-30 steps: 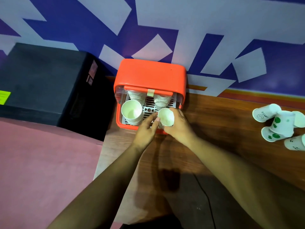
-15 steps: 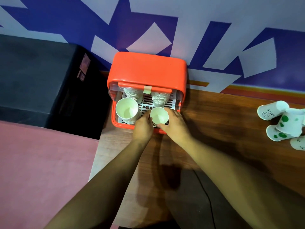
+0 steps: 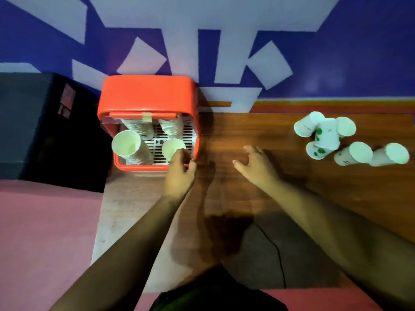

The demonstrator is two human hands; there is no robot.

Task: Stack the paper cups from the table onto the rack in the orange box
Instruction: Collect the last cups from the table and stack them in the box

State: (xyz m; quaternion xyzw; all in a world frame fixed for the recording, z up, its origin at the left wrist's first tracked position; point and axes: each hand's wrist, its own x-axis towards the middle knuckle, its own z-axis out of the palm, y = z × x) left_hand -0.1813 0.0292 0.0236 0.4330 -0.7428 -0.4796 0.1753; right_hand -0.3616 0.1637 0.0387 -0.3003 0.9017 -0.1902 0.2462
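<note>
The orange box [image 3: 148,95] stands at the table's back left, with a white slotted rack [image 3: 157,140] inside. On the rack a tall stack of paper cups [image 3: 126,145] leans at the front left, and two more stacks [image 3: 139,129] lie at the rear. My left hand [image 3: 179,173] reaches over the box's front rim, fingers curled around a paper cup [image 3: 171,148] at the front right of the rack. My right hand [image 3: 256,162] hovers over the table, fingers spread, holding nothing. Several loose paper cups [image 3: 325,135] lie in a heap at the far right.
The brown wooden table [image 3: 247,131] runs along a blue and white wall. A black box [image 3: 33,117] sits left of the orange one. A thin black cable [image 3: 276,248] crosses the near table edge. Pink floor lies to the left.
My right hand has let go of the cup on the rack and moved right, towards the loose cups. My left hand stays at that cup.
</note>
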